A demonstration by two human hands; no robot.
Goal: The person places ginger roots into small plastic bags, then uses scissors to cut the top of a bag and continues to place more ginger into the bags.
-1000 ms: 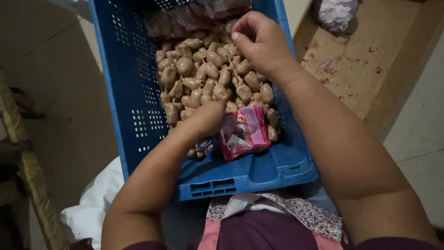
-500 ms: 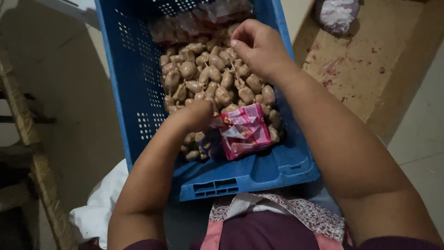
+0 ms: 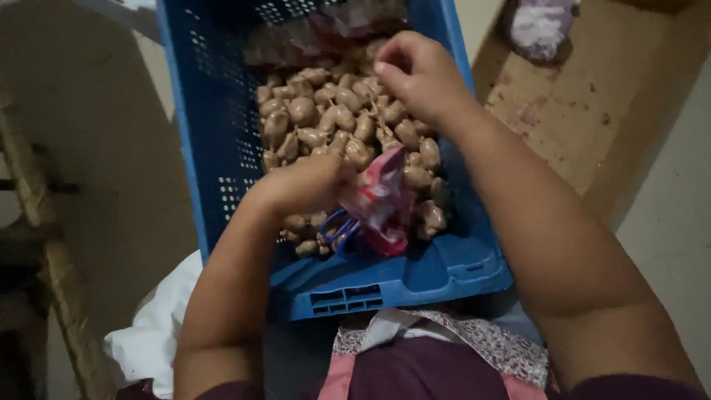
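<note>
Left hand (image 3: 307, 185) grip clamps pink packet (image 3: 381, 200); right hand (image 3: 418, 74) pinches brown lumps (image 3: 337, 122), crate wall (image 3: 189, 141) close.

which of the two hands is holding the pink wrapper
The left hand, low in the blue crate, has its grip on the pink wrapper. The right hand is farther up, pinching among the tan wrapped pieces.

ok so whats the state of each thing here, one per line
blue crate: upright, part filled, resting at the person's lap
small brown wrapped pieces: heaped loose in the crate
pink packet: crumpled, held by the left hand
left hand: closed on the packet
right hand: fingers pinched over the heap, contents too small to tell
blue scissor handles: lying in the crate by the packet
cardboard sheet: flat, stained
</note>
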